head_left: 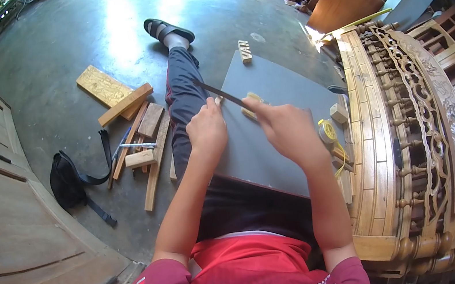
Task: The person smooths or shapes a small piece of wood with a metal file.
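My right hand [286,128] is closed round the near end of a long, thin, dark file [223,93], which slants up and left past my left hand. My left hand [207,126] is closed too, with the pale tip of a small wooden piece [218,101] showing at its fingers; the rest is hidden. Both hands are over a grey board [283,84] between my legs. Another small wooden piece [249,114] overlaps the board beside my right fingers. A wooden block cut into letters reading VAN [245,51] stands at the board's far corner.
Wood offcuts [150,121], a pen [139,145] and a black bag [67,179] lie left of my leg. To the right are a yellow tape measure [327,131], a wood block [339,113] and a carved wooden bench [369,134]. Wooden panels [11,219] line the left side.
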`<action>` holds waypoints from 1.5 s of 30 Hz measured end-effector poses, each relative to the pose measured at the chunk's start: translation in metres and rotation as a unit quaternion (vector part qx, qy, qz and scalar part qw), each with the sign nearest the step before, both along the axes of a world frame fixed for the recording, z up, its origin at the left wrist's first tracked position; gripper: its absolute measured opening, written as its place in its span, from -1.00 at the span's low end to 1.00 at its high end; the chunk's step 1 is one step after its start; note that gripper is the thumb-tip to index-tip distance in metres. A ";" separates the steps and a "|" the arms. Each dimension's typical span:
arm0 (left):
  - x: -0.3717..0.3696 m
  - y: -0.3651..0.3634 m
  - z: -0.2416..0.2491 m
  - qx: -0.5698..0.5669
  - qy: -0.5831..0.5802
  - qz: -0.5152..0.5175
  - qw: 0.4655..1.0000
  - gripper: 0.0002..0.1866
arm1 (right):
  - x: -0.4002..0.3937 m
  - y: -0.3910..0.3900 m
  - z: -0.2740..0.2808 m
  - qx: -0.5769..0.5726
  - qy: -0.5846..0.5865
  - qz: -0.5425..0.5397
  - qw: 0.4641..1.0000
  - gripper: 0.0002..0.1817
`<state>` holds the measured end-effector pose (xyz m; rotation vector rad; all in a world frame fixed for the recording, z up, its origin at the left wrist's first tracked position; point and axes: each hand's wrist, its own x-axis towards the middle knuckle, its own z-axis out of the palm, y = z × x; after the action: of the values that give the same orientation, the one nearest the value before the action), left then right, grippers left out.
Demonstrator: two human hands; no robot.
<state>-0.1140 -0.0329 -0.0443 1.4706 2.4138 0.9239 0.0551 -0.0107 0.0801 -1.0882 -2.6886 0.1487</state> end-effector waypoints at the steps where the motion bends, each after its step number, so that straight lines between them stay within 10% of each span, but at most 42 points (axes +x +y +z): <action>1: 0.000 0.000 -0.002 0.008 -0.007 0.000 1.000 -0.67 | -0.005 0.004 -0.011 0.012 -0.001 0.013 1.000 -0.56; 45: 0.000 0.000 -0.001 0.015 -0.015 -0.001 1.000 -0.62 | -0.003 0.005 0.011 0.006 -0.027 0.018 0.999 -0.60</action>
<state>-0.1139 -0.0329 -0.0453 1.4595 2.3867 0.9798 0.0522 -0.0055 0.0909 -1.0562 -2.7546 0.1094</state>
